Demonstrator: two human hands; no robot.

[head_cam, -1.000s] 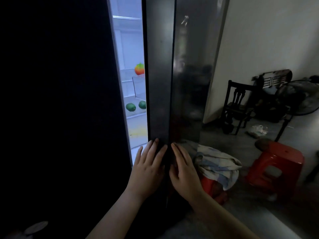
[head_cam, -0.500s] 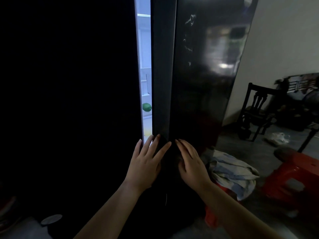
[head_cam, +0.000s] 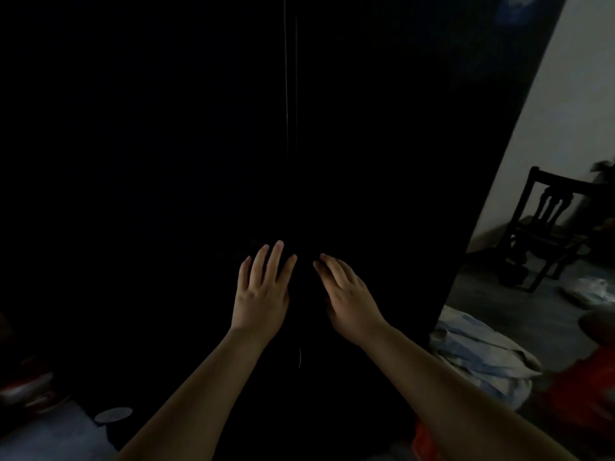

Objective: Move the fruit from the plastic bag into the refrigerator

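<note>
Fridge (head_cam: 349, 144) now dark edge to edge. A sec ago lit gap at 12 o'clock of hands, green fruit showing on shelf inside; half a sec ago gap down to a sliver w/ one green fruit; now just a hairline seam running up from 12 o'clock, no interior light. Doors shut or all but shut.

Left hand (head_cam: 261, 294) flat, fingers spread, palm against left door just at 9 o'clock of seam. Right hand (head_cam: 349, 301) flat too, fingers close together, angled toward 11 o'clock, on right door just at 3 o'clock of seam. Both empty, nothing pinched, nothing carried. Hands near each other, not touching. Can't tell if palms fully pressed or only resting — too dark.

Fruit: out of sight now, behind closed doors; judged inside fridge, since seen on shelves moments back. Plastic bag: not made out anywhere in view; pale crumpled thing on floor (head_cam: 592, 291) at 3 o'clock might be one, too blurry to say.

Meaning for task: looks like closing step, prob the last one. Transfer judged done or nearly so, unless more fruit left in a bag off-frame — can't confirm.

Elsewhere: dark chair (head_cam: 545, 227) at 3 o'clock by wall, cloth bundle (head_cam: 482, 354) at 4 o'clock beside fridge corner, red stool (head_cam: 585, 394) at 4–5 o'clock, partly cut off.

Risk: door not fully sealed; a last firm push at seam would settle it.
</note>
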